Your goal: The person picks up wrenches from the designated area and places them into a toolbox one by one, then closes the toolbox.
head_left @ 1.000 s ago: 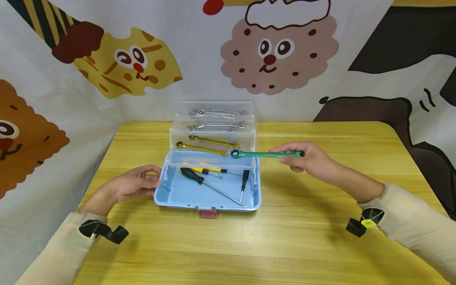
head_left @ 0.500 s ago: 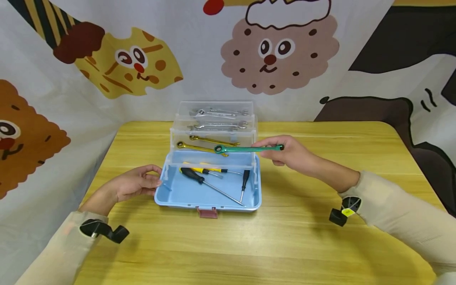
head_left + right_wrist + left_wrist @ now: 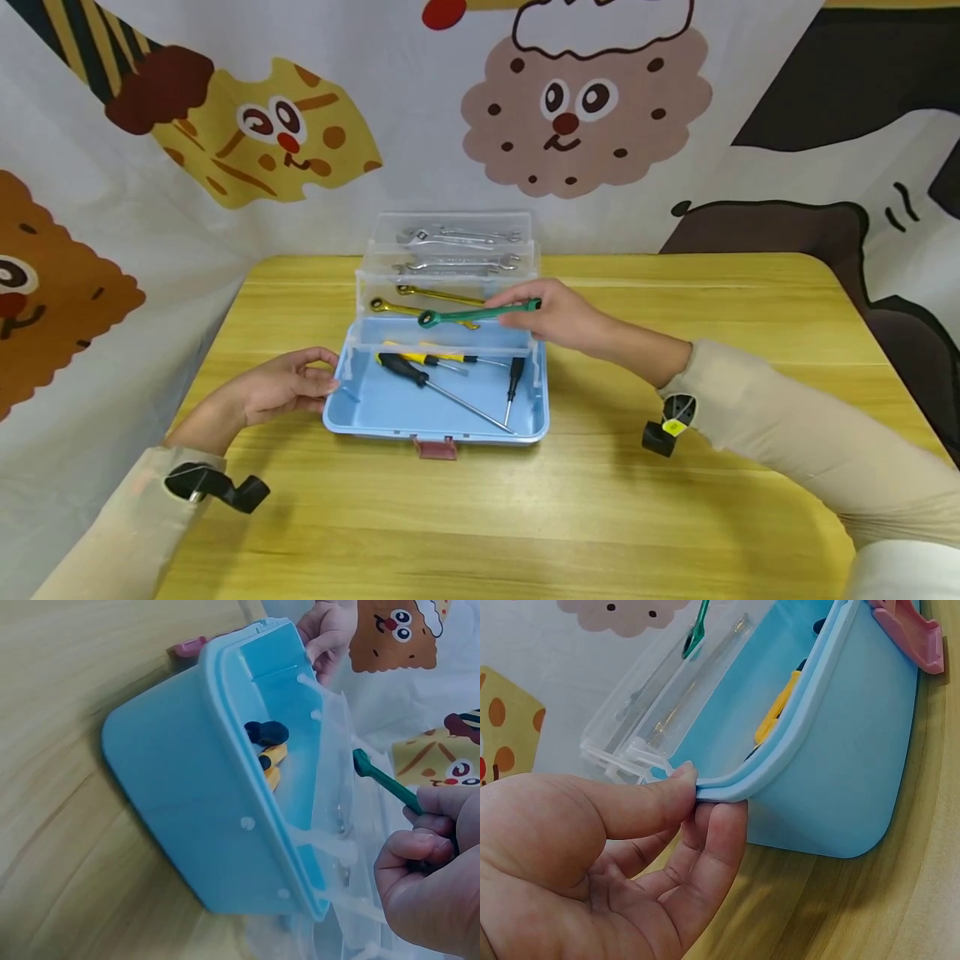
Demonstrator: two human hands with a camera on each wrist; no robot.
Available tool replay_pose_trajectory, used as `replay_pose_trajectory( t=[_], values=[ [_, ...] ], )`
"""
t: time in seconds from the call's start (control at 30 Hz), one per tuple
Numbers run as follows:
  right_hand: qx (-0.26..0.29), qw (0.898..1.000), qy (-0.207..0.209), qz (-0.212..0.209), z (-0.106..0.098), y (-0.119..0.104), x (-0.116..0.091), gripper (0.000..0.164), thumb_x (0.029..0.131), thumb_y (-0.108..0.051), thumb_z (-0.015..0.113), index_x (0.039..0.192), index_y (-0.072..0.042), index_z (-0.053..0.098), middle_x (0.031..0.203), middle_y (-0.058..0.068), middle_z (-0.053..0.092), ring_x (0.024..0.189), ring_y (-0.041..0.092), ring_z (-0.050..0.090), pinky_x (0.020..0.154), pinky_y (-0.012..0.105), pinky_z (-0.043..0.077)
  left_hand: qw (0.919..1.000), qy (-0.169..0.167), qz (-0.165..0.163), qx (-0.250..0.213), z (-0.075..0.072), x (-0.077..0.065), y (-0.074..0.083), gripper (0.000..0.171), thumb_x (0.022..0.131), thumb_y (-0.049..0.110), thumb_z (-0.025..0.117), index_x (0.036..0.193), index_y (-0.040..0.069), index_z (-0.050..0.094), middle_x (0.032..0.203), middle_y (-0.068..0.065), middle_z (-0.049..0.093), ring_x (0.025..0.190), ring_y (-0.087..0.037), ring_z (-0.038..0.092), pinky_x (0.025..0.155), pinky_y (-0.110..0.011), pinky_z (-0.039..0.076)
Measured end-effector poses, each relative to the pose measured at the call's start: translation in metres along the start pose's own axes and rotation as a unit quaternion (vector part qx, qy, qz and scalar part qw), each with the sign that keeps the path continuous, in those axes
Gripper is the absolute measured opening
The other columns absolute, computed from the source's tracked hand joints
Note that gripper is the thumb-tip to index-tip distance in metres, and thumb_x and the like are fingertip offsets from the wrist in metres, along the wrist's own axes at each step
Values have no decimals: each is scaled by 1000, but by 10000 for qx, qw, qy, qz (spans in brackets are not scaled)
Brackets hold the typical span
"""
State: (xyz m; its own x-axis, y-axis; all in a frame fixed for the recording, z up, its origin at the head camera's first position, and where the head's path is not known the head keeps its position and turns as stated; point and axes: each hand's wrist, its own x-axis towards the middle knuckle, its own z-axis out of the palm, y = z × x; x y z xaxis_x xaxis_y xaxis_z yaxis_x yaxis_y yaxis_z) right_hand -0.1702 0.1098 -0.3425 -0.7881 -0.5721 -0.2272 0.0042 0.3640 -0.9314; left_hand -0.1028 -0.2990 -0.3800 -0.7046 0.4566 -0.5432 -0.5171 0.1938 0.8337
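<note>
My right hand (image 3: 551, 314) grips a green ratchet wrench (image 3: 472, 315) by one end and holds it over the clear tray (image 3: 360, 292) of the toolbox. Beneath it two gold wrenches (image 3: 442, 294) lie in that tray. My left hand (image 3: 288, 387) pinches the rim of the blue toolbox (image 3: 360, 432) at its left side; the left wrist view shows the thumb on top and fingers (image 3: 727, 832) under the rim. In the toolbox bottom lie a long black screwdriver (image 3: 405, 367), a small black screwdriver (image 3: 515, 379) and two yellow-handled screwdrivers (image 3: 450, 358).
Higher clear trays at the back hold several silver wrenches (image 3: 457, 264). A pink latch (image 3: 435, 448) hangs at the toolbox's front. The box stands on a wooden table (image 3: 480, 525), with a printed curtain (image 3: 420, 150) behind it.
My right hand has moved left with the green wrench, from beside the toolbox to over the tray with the gold wrenches. The left hand has stayed on the rim.
</note>
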Motion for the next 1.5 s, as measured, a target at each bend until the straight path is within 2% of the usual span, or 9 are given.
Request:
replay_pose_trajectory(
  t=[0.2, 0.33, 0.5, 0.8, 0.97, 1.13, 1.27, 1.37, 1.5],
  values=[
    [-5, 9999, -127, 38, 10, -6, 11, 30, 100, -14, 67, 129, -13, 70, 99, 8, 67, 42, 12, 26, 43, 23, 27, 10000, -21, 53, -8, -1, -1, 0, 19, 102, 1, 58, 117, 7, 48, 97, -3, 69, 87, -16, 69, 79, -30, 59],
    [-154, 9996, -225, 21, 16, -7, 17, 29, 100, -15, 67, 129, -12, 70, 125, 4, 64, 41, 10, 28, 42, 22, 30, 10000, -47, 72, 3, -1, -1, 0, 18, 103, 1, 58, 117, 7, 49, 96, -2, 69, 86, -16, 69, 79, -30, 59],
    [-309, 9991, -271, -47, 20, -7, 19, 33, 101, -17, 66, 133, -7, 63, 131, 12, 56, 47, 12, 31, 48, 23, 35, 10000, -18, 49, -14, -1, -1, 0, 19, 102, 1, 58, 117, 7, 49, 96, -2, 68, 86, -16, 69, 79, -30, 59],
    [834, 9952, -463, -220, 11, -6, 13, 32, 98, -7, 58, 127, 3, 49, 75, 7, 52, 54, 14, 31, 50, 24, 26, 10000, -40, 59, -33, -2, -1, 0, 20, 102, 1, 59, 118, 6, 48, 98, -3, 69, 88, -17, 69, 80, -30, 59],
    [989, 9920, -570, -531, 7, -1, 9, 35, 106, -6, 48, 137, 8, 41, 111, 25, 67, 55, 14, 32, 51, 24, 24, 10000, -14, 34, -47, -2, -1, 0, 20, 102, 1, 59, 118, 6, 48, 98, -3, 69, 88, -17, 69, 80, -30, 59],
    [477, 9942, -553, -790, 5, 5, 7, 30, 108, -3, 45, 135, 8, 43, 119, 26, 67, 59, 15, 36, 53, 23, 29, 10000, -50, 30, -55, -1, -1, 0, 19, 102, 1, 58, 118, 6, 48, 97, -3, 68, 87, -17, 69, 79, -29, 59],
    [-587, 9921, -312, -1064, 5, 7, 4, 24, 102, 0, 58, 126, 5, 57, 108, 17, 68, 64, 16, 40, 57, 24, 35, 10000, -29, 6, -69, 0, -1, 1, 20, 102, 1, 58, 118, 5, 47, 98, -4, 69, 88, -17, 69, 80, -30, 59],
    [-1597, 9803, 1, -1160, 6, 7, 1, 26, 97, -2, 68, 122, 0, 64, 94, 10, 61, 64, 16, 43, 59, 28, 39, 10000, -6, -2, -63, 0, -1, 1, 19, 103, 1, 58, 118, 5, 47, 98, -4, 69, 88, -17, 69, 80, -30, 59],
    [-2579, 9587, 333, -1154, 9, 8, -2, 28, 94, -7, 73, 121, -4, 68, 100, 6, 63, 65, 17, 47, 62, 33, 43, 10000, -3, 5, -64, 0, -1, 1, 20, 102, 1, 58, 118, 5, 47, 98, -4, 69, 88, -17, 69, 80, -30, 59]
  ],
)
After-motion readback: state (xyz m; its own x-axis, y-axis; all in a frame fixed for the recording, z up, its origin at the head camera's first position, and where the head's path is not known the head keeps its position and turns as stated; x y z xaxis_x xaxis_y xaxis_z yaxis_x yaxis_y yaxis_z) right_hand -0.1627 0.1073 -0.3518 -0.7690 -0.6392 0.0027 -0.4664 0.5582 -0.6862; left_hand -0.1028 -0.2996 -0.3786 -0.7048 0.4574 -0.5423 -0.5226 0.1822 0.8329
